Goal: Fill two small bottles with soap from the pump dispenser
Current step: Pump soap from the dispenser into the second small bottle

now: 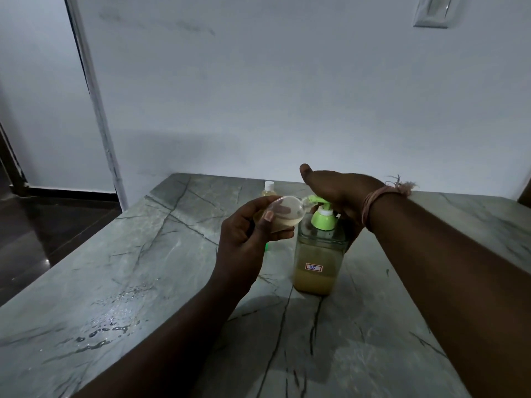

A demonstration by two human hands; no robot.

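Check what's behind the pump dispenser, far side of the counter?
A small capped bottle with yellowish liquid stands behind the pump dispenser on the counter. Its lower body is covered by the left hand and the bottle it holds.

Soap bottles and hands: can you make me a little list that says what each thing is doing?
left hand: holds small clear bottle tipped on its side, mouth at the pump spout
small clear bottle: partly filled with yellowish soap
right hand: palm presses on green pump head, fingers reach down behind the dispenser
pump dispenser: stands upright on table, yellowish soap in lower part, white label
second small bottle: white cap on, stands behind, near the wall
table: grey marble, wet drops at left
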